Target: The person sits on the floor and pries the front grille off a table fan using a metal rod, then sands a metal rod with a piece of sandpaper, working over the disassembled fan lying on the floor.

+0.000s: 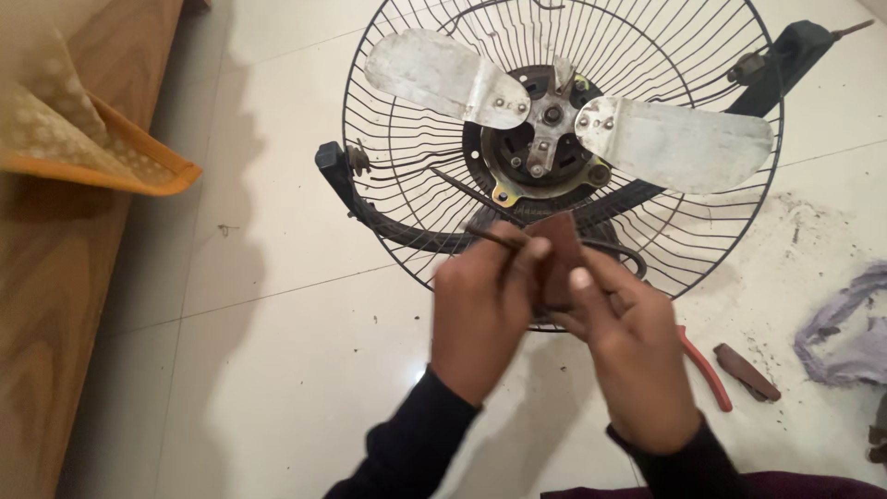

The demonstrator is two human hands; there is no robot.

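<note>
Nearest, two hands in dark sleeves meet in the middle. The left hand is curled shut, pinching a thin dark rod that pokes out toward 10 o'clock. The right hand is also closed, its thumb and fingers holding a small flat brown piece that touches the rod's end. At 3 o'clock from the hands, a red-handled tool and another brown piece lie on the white floor, with a purple rag beyond. At 12 o'clock, farther off, lies a wire fan cage with two metal blades. At 10 o'clock sits a wooden bench.
</note>
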